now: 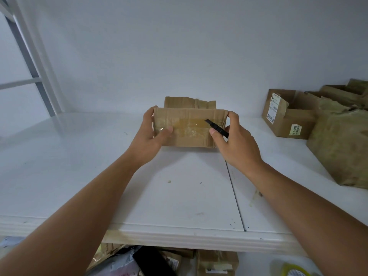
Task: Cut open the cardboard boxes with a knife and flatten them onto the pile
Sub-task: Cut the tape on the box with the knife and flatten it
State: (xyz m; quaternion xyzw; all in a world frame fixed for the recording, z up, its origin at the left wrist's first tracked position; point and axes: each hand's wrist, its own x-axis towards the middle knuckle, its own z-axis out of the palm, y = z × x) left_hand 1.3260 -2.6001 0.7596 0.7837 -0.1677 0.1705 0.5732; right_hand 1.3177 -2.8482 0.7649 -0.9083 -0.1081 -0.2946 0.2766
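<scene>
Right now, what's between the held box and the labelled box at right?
Head view: only bare white table and the right hand with the knife between held box and labelled box.

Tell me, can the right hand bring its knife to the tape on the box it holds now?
Probably yes. The right hand grips the knife, whose tip already lies over the tape on the facing side of the cardboard box. Nothing covers the tape; the left hand holds the other end.

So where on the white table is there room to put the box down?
Bare table lies between the held box and the near edge, and across the whole left side. The right is crowded with other boxes.
</scene>
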